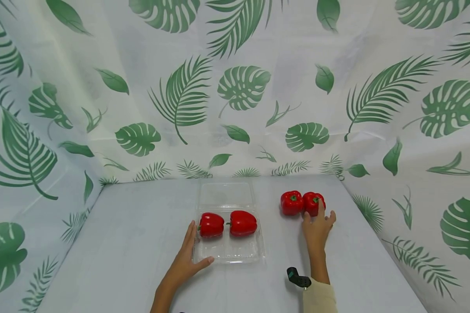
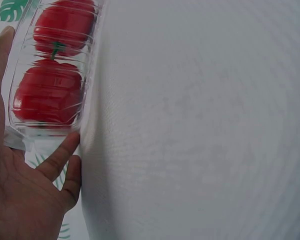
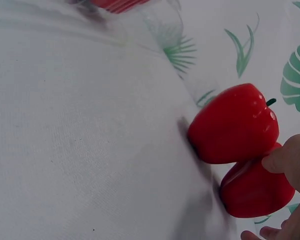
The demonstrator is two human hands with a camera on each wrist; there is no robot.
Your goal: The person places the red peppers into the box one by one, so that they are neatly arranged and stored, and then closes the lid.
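Observation:
Two red bell peppers, a left one (image 1: 211, 226) and a right one (image 1: 243, 224), lie side by side in a clear plastic clamshell box (image 1: 211, 250), stems pointing left. My left hand (image 1: 183, 263) is at the box's left side, its fingers straight along the wall and its thumb by the front corner. To the right, two more red bell peppers stand upright against each other. My right hand (image 1: 317, 230) reaches over the right one (image 3: 257, 192), thumb at its side and fingers spread; the left one (image 1: 291, 203) stands beside the thumb.
The box's clear lid (image 1: 225, 194) lies folded back toward the rear of the white table (image 1: 121, 243). Leaf-patterned sheeting (image 1: 258, 143) stands behind the table and along both sides. A black device (image 1: 298, 278) sits by the right wrist, next to the beige sleeve (image 1: 319, 298).

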